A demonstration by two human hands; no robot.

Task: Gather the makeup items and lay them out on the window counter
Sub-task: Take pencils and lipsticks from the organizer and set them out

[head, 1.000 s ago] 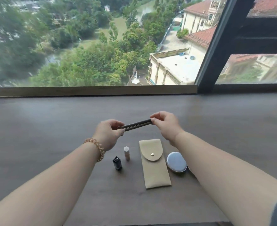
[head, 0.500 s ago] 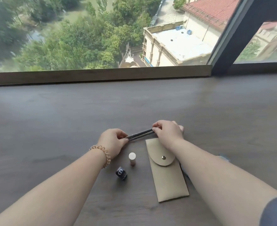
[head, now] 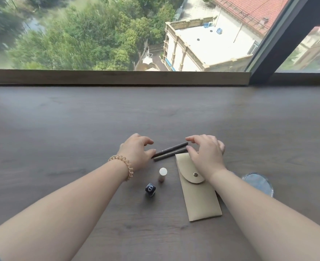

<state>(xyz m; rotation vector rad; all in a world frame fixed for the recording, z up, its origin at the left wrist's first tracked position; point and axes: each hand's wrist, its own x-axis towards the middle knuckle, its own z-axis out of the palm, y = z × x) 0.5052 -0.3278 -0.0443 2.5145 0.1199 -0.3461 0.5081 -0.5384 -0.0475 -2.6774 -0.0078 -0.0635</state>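
Two dark slim makeup pencils (head: pixel 170 151) lie side by side on the dark wooden window counter (head: pixel 80 119). My left hand (head: pixel 136 151) hovers at their left ends with fingers spread, holding nothing. My right hand (head: pixel 206 153) hovers over their right ends, fingers apart, and covers the top of a beige snap pouch (head: pixel 200 196). A small tube with a white cap (head: pixel 162 174) and a dark navy lipstick (head: pixel 150 189) stand left of the pouch. A round silver compact (head: pixel 257 183) lies right of my right forearm, partly hidden by it.
A low wooden sill (head: pixel 117 77) runs along the back of the counter under the glass. A dark window frame post (head: pixel 279 40) rises at the back right. Bare counter stretches to the left, right and behind the items.
Both hands lowered the two pencils from mid-air onto the counter above the pouch and let go; the fingers have opened. The camera has tilted down.
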